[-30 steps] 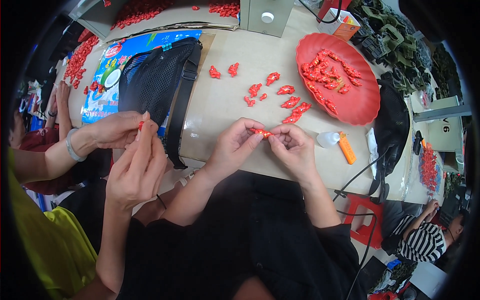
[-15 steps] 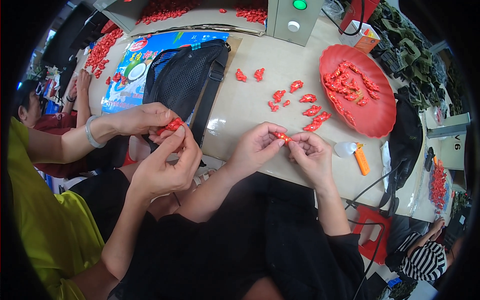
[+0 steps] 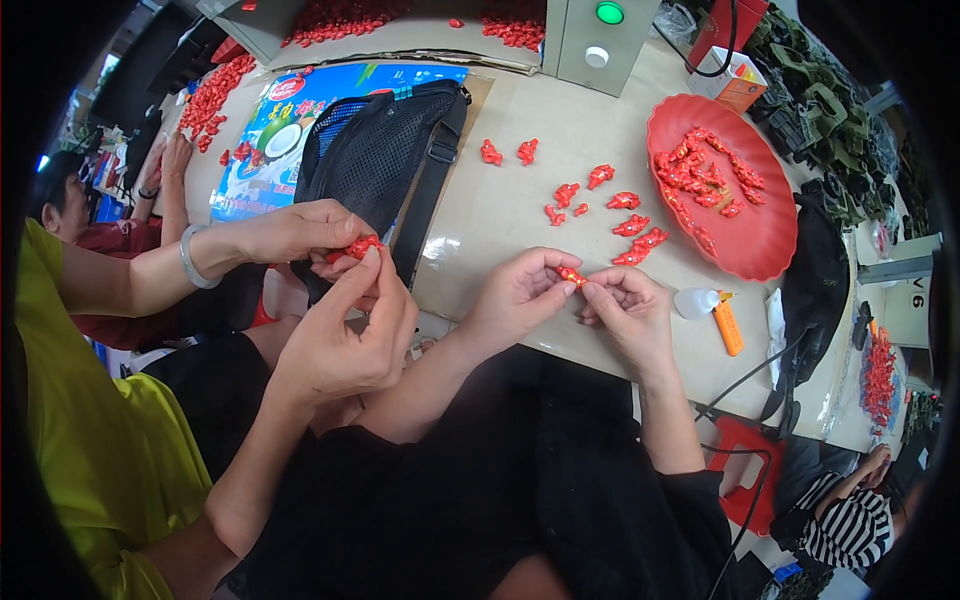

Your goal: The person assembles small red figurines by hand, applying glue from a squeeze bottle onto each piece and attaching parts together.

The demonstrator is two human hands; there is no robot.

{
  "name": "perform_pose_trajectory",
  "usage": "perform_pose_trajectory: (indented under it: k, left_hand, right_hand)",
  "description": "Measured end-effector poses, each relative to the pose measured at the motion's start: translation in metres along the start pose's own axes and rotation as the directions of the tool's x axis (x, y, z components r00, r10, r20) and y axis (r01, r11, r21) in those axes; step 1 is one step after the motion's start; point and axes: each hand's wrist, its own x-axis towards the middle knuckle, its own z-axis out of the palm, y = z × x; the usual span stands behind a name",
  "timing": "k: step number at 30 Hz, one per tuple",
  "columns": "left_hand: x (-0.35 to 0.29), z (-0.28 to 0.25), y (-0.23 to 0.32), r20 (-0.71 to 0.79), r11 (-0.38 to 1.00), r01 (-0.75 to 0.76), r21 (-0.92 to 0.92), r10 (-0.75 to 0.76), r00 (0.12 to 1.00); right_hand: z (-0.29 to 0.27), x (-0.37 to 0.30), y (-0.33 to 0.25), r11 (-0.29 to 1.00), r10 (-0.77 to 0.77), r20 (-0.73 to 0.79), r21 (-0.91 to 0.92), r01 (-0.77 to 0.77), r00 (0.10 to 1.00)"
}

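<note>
A small red piece is pinched by the narrowed fingertips of the left hand and of the right hand, near the front edge of the table. Beyond them, similar red pieces are scattered, and more are gathered in the scalloped red plate

The small piece is coloured red with golden specks, the plate also red, the worktop cream; with black and white stripes the shirt is patterned
</note>
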Motion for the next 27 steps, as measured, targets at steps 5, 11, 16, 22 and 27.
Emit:
perform_pose_trajectory:
  k: [5, 11, 16, 22, 27]
  left_hand:
    - [0.001, 0.0024, -0.0037, -0.008, 1.0, 0.001, 0.014, -0.001, 1.0]
    - [-0.0019, 0.0004, -0.0052, -0.014, 0.997, -0.003, 0.082, 0.005, 1.0]
    - [0.0014, -0.0005, -0.0054, -0.01, 0.995, 0.002, 0.097, -0.001, 1.0]
    - [-0.0004, -0.0055, -0.0037, -0.032, 0.997, -0.033, 0.064, 0.035, 0.999]
    - [0.0011, -0.0018, -0.0034, 0.063, 0.998, -0.026, 0.061, 0.023, 0.998]
  right_hand:
    - [-0.0025, -0.0003, 0.0005, 1.0, 0.006, 0.003, -0.014, -0.006, 1.0]
    - [-0.0006, 0.0004, 0.0023, 1.0, 0.006, 0.01, -0.022, -0.006, 1.0]
    - [-0.0016, 0.0043, 0.0038, 0.999, 0.007, 0.023, -0.032, -0.007, 1.0]
    - [0.0052, 0.0063, -0.0012, 1.0, 0.003, 0.047, 0.006, -0.003, 0.999]
    - [0.0009, -0.0007, 0.002, 0.999, 0.016, -0.059, -0.049, -0.019, 0.998]
